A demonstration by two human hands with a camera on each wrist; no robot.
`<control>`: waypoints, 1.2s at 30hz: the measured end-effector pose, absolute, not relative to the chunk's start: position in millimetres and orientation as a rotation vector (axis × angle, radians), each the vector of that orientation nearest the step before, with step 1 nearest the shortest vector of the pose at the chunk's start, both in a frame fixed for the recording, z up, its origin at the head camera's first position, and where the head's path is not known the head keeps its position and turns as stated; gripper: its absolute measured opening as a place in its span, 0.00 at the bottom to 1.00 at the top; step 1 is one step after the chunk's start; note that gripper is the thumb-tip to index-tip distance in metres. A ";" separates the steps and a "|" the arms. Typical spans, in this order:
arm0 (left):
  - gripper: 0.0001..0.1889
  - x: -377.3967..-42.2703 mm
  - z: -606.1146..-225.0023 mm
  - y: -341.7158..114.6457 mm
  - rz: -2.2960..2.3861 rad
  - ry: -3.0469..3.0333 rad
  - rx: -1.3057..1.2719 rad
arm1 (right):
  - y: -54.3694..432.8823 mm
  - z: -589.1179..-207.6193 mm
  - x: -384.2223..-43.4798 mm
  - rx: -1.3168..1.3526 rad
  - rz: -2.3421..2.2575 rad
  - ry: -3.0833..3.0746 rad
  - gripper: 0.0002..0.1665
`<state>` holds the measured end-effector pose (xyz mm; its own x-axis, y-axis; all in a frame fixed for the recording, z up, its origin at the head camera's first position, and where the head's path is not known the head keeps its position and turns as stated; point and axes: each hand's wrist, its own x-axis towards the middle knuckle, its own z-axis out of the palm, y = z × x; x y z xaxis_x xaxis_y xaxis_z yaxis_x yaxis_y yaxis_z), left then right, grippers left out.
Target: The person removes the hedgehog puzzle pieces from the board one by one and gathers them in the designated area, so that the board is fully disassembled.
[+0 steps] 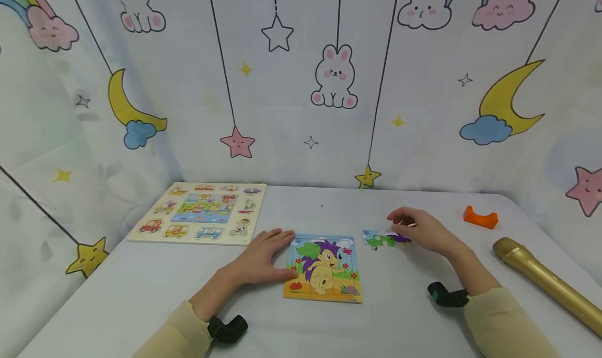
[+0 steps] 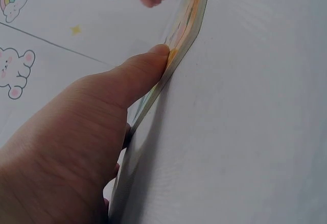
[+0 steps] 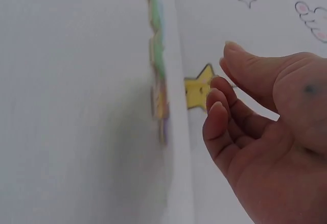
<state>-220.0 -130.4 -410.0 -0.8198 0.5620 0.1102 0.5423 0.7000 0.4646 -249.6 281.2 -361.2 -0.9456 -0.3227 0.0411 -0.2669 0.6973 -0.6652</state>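
Note:
A square hedgehog jigsaw puzzle (image 1: pixel 325 272) lies on the table at the middle of the head view. My left hand (image 1: pixel 269 257) rests at its left side, fingers stretched toward the upper left corner. In the left wrist view the thumb (image 2: pixel 145 68) touches the face of the puzzle near its edge. To the right of the puzzle are several loose puzzle pieces (image 1: pixel 378 239), green, blue and purple, close together on the table. Just over their right end hovers my right hand (image 1: pixel 423 231), its fingers loosely bent. Nothing shows between thumb and fingers in the right wrist view.
Back left lies a vehicle picture board (image 1: pixel 152 234). An orange curved block (image 1: pixel 481 219) sits at the back right, with a gold microphone (image 1: pixel 545 279) along the right side. A patterned curtain (image 1: pixel 291 102) hangs behind the white table (image 1: pixel 164 279).

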 end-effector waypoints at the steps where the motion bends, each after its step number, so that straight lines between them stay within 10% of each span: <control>1: 0.47 -220.0 -410.4 -130.2 0.761 2.860 0.931 | 278.0 -359.5 -249.0 -0.512 -1.098 2.814 0.17; 36: 0.48 -219.5 -407.6 -130.4 0.749 2.854 0.946 | 169.3 -373.9 -235.8 -0.676 -0.754 2.802 0.25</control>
<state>-219.5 -130.4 -407.6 -0.8129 0.5723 0.1082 0.5517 0.6969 0.4582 -235.8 169.3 -373.9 -0.8846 -0.4648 -0.0381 -0.3830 0.7706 -0.5095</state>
